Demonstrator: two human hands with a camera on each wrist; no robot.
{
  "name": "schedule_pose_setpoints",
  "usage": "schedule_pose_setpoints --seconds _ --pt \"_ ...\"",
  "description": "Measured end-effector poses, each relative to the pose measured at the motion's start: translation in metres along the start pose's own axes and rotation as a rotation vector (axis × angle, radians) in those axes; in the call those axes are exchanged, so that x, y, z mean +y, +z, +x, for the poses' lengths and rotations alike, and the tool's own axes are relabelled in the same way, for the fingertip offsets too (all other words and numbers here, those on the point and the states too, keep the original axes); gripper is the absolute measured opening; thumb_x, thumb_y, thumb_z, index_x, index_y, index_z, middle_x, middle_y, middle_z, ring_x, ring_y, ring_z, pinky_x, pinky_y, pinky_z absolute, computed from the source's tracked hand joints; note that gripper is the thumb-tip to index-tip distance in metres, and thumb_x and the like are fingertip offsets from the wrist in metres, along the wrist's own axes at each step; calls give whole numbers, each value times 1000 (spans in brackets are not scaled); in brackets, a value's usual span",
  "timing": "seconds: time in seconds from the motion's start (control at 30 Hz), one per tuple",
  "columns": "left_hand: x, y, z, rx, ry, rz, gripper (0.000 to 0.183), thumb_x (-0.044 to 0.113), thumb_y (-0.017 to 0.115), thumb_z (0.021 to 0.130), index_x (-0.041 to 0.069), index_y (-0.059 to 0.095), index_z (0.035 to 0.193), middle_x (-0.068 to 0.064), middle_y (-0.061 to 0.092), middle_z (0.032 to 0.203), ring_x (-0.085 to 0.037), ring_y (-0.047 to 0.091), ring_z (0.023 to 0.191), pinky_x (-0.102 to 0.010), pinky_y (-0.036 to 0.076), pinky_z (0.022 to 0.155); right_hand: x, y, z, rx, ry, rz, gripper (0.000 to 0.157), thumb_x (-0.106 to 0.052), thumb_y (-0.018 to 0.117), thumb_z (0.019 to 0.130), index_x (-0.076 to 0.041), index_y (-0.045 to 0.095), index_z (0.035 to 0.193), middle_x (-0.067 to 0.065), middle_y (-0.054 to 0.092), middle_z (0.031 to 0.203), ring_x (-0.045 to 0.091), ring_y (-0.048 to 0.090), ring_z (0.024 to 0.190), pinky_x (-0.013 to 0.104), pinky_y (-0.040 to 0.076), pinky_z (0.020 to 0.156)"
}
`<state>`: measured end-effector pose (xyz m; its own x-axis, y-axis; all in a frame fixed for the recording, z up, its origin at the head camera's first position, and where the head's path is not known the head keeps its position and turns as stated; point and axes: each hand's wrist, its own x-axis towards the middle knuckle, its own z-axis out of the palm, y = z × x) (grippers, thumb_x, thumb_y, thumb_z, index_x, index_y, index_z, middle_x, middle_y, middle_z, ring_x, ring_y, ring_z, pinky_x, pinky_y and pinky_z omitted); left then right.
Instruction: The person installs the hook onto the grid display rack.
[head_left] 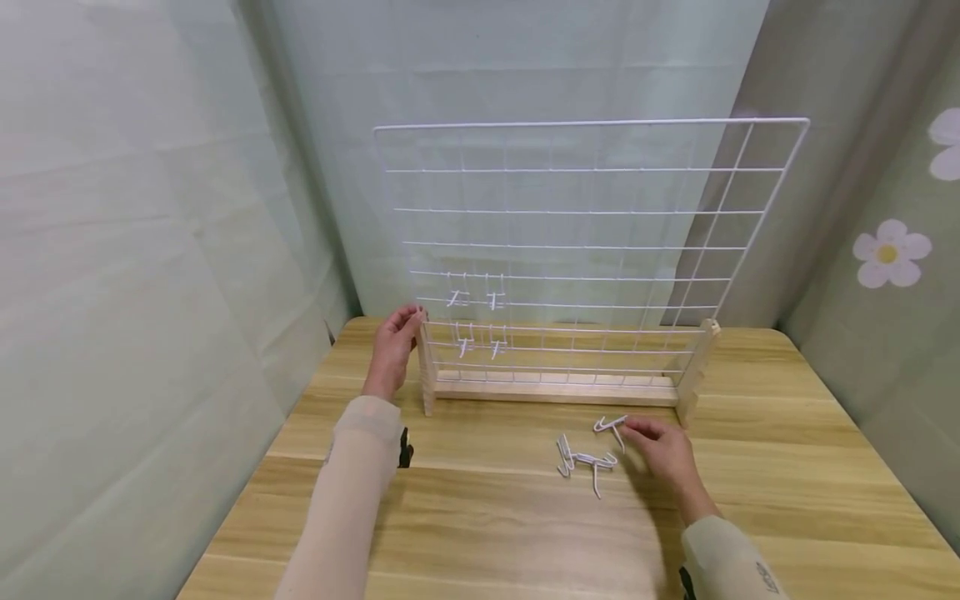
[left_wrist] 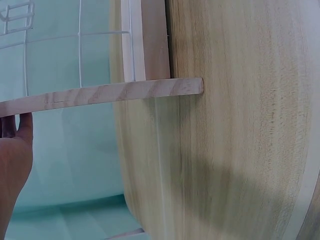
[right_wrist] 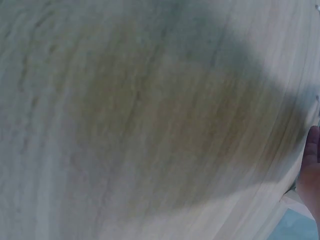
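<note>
So in the head view, the right hand (head_left: 663, 454) has a hook (head_left: 611, 423) pinched by its end, just above the bench (head_left: 795, 475) and in front of the right part of the grid (head_left: 592, 212). It's thin white wire, a short bar with a curled bit at the far end and a prong bent down off the middle. Two loose hooks (head_left: 595, 460) lie next to it on the bench, touching or nearly so, same white wire, one prong pointing towards the person. Four hung hooks (head_left: 496, 301) sit low on the left of the grid, two over two, prongs sticking out front. The grid's white too, standing up between a left post (head_left: 426, 367) and a right post (head_left: 696, 371) of pale wood, with a base (head_left: 555, 389) joining them. The left hand (head_left: 392, 350) grips the top of the left post. Behind it all there's pale green cloth (head_left: 187, 250). Left wrist view: fingertips right up against the left post, grain showing nicely, part of a hung hook in the top corner. Right wrist view is mostly bench and a big shadow; the right hand's cut off at the edge, so can't tell its grip from there.
</note>
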<state>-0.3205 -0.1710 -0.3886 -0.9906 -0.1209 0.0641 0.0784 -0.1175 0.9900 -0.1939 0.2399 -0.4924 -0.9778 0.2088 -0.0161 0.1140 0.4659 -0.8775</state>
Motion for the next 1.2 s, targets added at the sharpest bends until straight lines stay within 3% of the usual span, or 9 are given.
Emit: schedule_pose_setpoints --seconds 0.23,0.43,0.63,0.87,0.97,1.2 --pt "-1 0 -1 0 -4 25 31 28 58 102 7 58 125 -6 56 126 -32 45 130 -41 36 111 5 3 1 -31 18 37 28 -20 74 90 0 73 110 10 73 108 16 60 101 28 44 85" --pt "0 0 -3 3 -4 33 30 28 58 102 8 58 124 -6 57 126 -27 49 125 -40 37 110 10 3 1 -50 21 43 29 -18 74 90 1 72 113 13 71 112 16 59 101 22 46 80" --pt "0 0 -2 4 -14 25 29 28 58 101 9 59 123 -5 57 126 -23 50 122 -39 38 110 10 2 1 -63 39 57 32 -19 74 91 2 71 115 15 70 116 19 59 105 23 47 81" --pt "14 1 -10 -6 -39 -17 29 20 57 102 2 56 125 -7 56 123 -35 43 129 -42 36 111 8 5 3 -66 45 40 33 -20 74 91 2 71 115 15 70 116 24 59 107 28 46 83" --pt "21 4 -15 -3 -48 -15 26 18 57 102 2 57 123 -6 57 120 -34 45 128 -42 36 111 9 6 4 -64 29 14 29 -18 73 91 2 72 112 15 71 112 24 60 104 31 46 82" --pt "1 3 -3 25 -11 1 28 26 59 101 7 58 122 -4 57 121 -26 50 122 -38 39 108 10 8 5 -69 -25 -53 21 -15 73 90 0 74 105 14 72 107 29 61 104 35 46 83"
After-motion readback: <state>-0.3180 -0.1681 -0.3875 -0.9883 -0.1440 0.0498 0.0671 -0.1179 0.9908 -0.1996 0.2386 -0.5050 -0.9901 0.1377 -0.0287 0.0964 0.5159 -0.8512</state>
